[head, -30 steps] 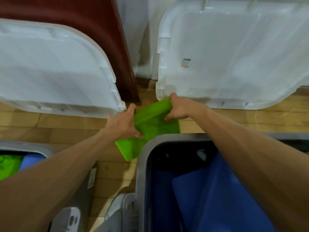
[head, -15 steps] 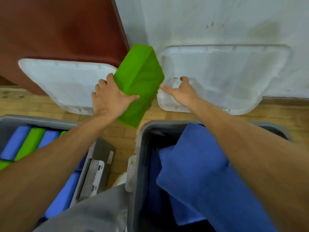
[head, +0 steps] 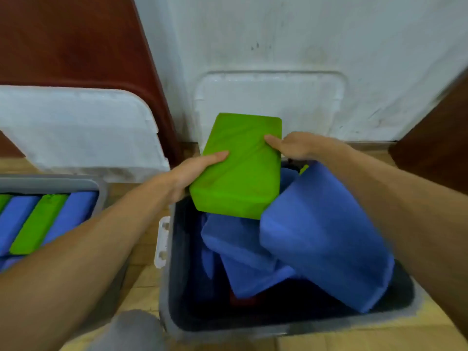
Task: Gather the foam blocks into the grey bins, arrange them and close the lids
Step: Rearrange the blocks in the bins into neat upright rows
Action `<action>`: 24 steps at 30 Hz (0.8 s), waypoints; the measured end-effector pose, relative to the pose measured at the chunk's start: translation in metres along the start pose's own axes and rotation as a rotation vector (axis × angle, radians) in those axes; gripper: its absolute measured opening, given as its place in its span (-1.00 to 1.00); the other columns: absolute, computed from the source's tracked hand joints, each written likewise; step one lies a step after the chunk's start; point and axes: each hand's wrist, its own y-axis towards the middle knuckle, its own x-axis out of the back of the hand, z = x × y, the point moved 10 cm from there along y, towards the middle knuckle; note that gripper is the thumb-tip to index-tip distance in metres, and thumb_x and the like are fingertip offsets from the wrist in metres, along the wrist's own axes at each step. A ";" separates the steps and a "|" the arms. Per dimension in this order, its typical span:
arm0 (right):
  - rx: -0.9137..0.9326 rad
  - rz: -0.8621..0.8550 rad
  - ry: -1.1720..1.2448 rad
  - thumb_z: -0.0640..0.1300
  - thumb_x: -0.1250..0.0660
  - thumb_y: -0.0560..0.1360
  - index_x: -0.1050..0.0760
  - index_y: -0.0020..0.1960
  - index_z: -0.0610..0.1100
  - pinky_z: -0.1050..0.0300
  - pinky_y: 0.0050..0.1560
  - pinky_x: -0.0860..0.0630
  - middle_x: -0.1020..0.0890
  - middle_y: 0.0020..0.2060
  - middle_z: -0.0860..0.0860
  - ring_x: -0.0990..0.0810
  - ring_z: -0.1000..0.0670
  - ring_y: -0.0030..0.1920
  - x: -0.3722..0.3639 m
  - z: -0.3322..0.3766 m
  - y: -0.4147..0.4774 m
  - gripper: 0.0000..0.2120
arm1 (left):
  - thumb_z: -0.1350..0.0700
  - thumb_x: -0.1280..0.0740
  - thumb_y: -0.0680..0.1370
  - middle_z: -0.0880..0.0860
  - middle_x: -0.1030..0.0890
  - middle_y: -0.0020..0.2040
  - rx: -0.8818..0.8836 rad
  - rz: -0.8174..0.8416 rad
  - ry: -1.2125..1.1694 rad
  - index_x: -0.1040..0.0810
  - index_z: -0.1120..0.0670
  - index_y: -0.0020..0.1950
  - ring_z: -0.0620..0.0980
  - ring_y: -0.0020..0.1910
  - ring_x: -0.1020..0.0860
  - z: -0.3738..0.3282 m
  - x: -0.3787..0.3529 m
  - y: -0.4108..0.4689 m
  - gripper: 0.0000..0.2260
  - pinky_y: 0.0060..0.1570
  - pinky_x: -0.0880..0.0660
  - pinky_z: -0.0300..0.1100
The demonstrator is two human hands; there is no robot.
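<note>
Both hands hold a green foam block [head: 238,171] tilted over the far left corner of the open grey bin [head: 166,302]. The left hand [head: 192,173] grips the block's left edge, thumb flat on its top face, fingers hidden beneath. The right hand [head: 293,148] pinches the right edge, thumb on top, fingers curled round the side. Inside the bin, blue blocks [head: 324,239] lie jumbled. Left of the bin, a second bin [head: 101,191] holds blue and green blocks in a row. Behind the bin a white lid [head: 268,97] leans on the wall. Another lid [head: 76,130] stands to its left.
</note>
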 end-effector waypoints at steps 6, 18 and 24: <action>-0.122 -0.108 -0.286 0.26 0.06 0.62 -0.49 0.23 -0.27 -0.08 0.36 -0.23 -0.46 0.33 -0.25 -0.41 -0.23 0.34 -0.010 -0.017 -0.037 -0.34 | -0.22 -0.52 0.28 -0.01 -0.69 0.06 -0.016 0.131 0.045 -0.62 -0.02 0.15 0.01 0.12 -0.63 0.026 -0.020 0.009 -0.49 0.29 -0.44 0.00; -0.301 -0.368 -0.148 0.13 -0.12 0.58 -0.34 0.36 -0.23 -0.11 0.28 -0.30 -0.41 0.32 -0.21 -0.39 -0.25 0.30 0.008 -0.072 -0.098 -0.48 | -0.20 -0.45 0.35 0.07 -0.68 0.08 0.135 0.214 0.053 -0.57 -0.05 0.20 0.11 0.12 -0.61 0.055 -0.032 -0.004 -0.53 0.25 -0.44 0.15; -0.021 -0.552 -0.082 -0.28 -0.20 0.47 -0.47 0.23 -0.28 0.02 0.14 -0.43 -0.51 0.16 -0.25 -0.49 -0.24 0.17 0.015 0.009 -0.117 -0.67 | -0.13 -0.43 0.42 0.09 -0.67 0.09 0.071 0.219 -0.018 -0.54 -0.03 0.25 0.12 0.09 -0.63 0.055 -0.030 -0.007 -0.57 0.21 -0.49 0.12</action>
